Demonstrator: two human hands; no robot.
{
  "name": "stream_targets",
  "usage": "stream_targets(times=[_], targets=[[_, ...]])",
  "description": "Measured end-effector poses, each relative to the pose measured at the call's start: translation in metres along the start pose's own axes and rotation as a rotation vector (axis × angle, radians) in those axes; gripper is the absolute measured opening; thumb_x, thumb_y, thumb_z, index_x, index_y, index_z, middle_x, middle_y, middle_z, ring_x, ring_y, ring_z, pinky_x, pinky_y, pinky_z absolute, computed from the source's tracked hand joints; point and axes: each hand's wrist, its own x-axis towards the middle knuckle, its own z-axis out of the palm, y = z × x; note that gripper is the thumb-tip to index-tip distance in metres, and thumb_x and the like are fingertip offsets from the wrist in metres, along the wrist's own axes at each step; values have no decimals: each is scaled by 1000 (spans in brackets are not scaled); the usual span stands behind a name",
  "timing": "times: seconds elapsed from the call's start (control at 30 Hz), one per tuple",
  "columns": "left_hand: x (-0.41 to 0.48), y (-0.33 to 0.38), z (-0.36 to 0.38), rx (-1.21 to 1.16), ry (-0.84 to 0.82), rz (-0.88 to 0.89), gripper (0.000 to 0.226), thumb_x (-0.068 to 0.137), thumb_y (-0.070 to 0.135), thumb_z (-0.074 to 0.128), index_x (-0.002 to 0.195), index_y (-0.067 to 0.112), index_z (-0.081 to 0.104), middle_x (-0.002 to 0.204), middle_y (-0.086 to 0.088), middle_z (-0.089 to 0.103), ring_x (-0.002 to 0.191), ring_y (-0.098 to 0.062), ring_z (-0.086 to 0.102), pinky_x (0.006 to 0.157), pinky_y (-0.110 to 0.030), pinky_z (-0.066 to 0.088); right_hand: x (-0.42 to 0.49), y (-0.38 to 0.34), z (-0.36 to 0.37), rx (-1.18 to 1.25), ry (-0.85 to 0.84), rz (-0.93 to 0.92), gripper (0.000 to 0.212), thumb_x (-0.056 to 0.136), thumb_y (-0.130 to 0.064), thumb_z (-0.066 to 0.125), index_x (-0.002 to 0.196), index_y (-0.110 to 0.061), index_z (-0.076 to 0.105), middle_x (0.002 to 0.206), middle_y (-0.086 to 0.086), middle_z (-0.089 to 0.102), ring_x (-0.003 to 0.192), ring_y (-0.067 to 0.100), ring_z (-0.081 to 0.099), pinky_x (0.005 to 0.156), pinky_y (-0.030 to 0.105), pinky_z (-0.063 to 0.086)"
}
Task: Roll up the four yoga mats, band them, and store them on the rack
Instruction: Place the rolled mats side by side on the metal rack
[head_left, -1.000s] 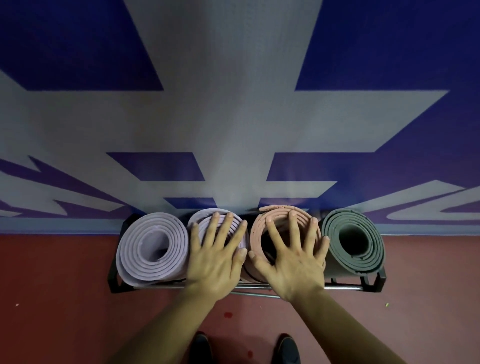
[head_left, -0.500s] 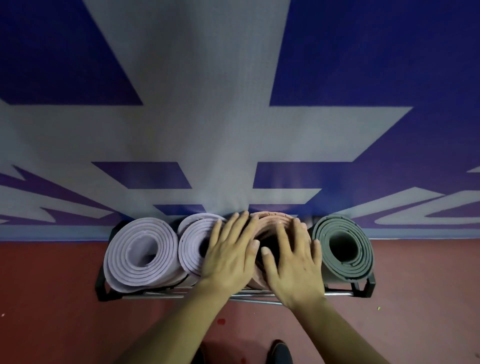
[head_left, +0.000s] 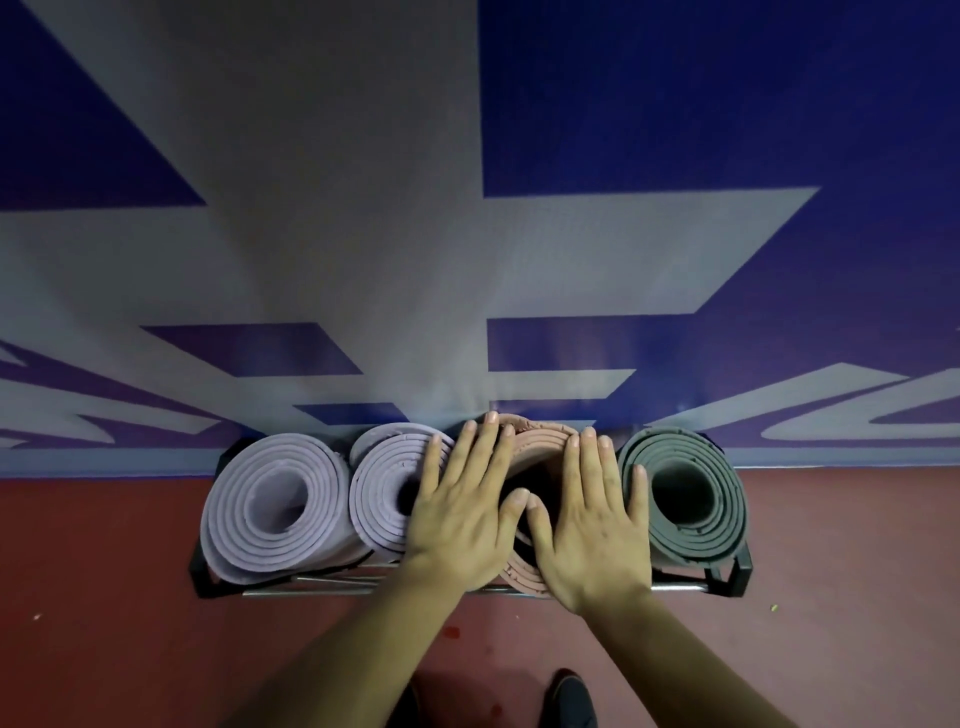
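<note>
Four rolled yoga mats stand side by side in a low black metal rack (head_left: 735, 569) against the wall. From left to right they are a lilac mat (head_left: 260, 512), a second lilac mat (head_left: 382, 483), a pink mat (head_left: 540, 447) and a dark green mat (head_left: 675, 493). Their spiral ends face me. My left hand (head_left: 462, 512) lies flat with straight fingers over the seam between the second lilac mat and the pink mat. My right hand (head_left: 592, 525) presses flat on the pink mat's end, its little finger touching the green mat. No bands are visible from this side.
A blue and grey patterned wall (head_left: 467, 234) rises right behind the rack. The floor (head_left: 104, 597) is dark red. My shoes (head_left: 569, 701) show at the bottom edge, close to the rack's front rail.
Both hands slid inward and now frame the pink mat, thumbs nearly touching. My left hand left the second lilac mat's centre. The view moved closer to the rack.
</note>
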Motion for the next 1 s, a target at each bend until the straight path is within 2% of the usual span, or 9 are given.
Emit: stream_targets(times=[0.13, 0.33, 0.4, 0.47, 0.57, 0.73, 0.9, 1.0], targets=[[4, -1, 1, 6, -20, -17, 73, 103, 52, -7, 158, 17, 28, 166, -3, 17, 152, -24, 25, 122, -54, 24, 7, 0, -2, -22, -16, -4, 84, 95, -67, -9, 158, -13, -18, 164, 0, -31, 149, 15, -35, 120, 46, -26], [3, -1, 2, 3, 12, -30, 73, 105, 52, -2, 154, 18, 40, 163, -3, 29, 148, -25, 36, 117, -53, 22, 9, 0, -1, -12, -1, 11, 84, 94, -66, -12, 158, -12, -16, 166, 1, -26, 151, 16, -31, 120, 45, -26], [0, 1, 1, 2, 45, -34, 69, 106, 49, 2, 153, 20, 42, 162, -2, 31, 147, -25, 38, 119, -54, 29, 7, 1, -1, -11, 1, 11, 83, 94, -66, -11, 158, -13, -17, 165, 1, -28, 150, 15, -33, 118, 44, -28], [-5, 3, -2, 0, 92, -26, 62, 105, 46, 16, 150, 18, 47, 160, -3, 37, 145, -25, 41, 117, -54, 32, 5, 3, -4, 0, -3, 5, 81, 94, -64, -11, 158, -15, -19, 163, -1, -31, 148, 14, -35, 118, 43, -29], [-16, 7, -5, -15, 142, -8, 60, 102, 43, 26, 149, 12, 48, 157, -7, 41, 145, -25, 40, 117, -49, 25, -2, 7, -7, 20, -9, 2, 80, 93, -61, -13, 158, -15, -19, 164, -1, -31, 149, 15, -34, 119, 44, -27], [-31, 18, 1, 11, 92, 23, 61, 104, 44, 22, 152, 11, 41, 161, -8, 35, 149, -24, 33, 115, -48, 21, -13, 7, -7, 79, 44, -25, 75, 96, -56, -6, 160, -16, -8, 168, -1, -18, 152, 15, -26, 121, 45, -22], [-22, 18, 1, 21, 109, -22, 59, 102, 41, 25, 152, 15, 45, 158, -4, 41, 146, -24, 39, 115, -51, 19, -10, 9, -4, 91, 73, -61, 71, 99, -55, -1, 160, -18, -4, 168, -4, -13, 153, 13, -23, 122, 43, -21], [-19, 17, 3, 16, 103, -34, 59, 101, 42, 26, 151, 16, 46, 156, -3, 45, 142, -25, 45, 114, -50, 20, -9, 8, -2, 88, 97, -60, 70, 102, -54, 7, 161, -16, 6, 169, -3, -2, 156, 16, -12, 125, 44, -13]])
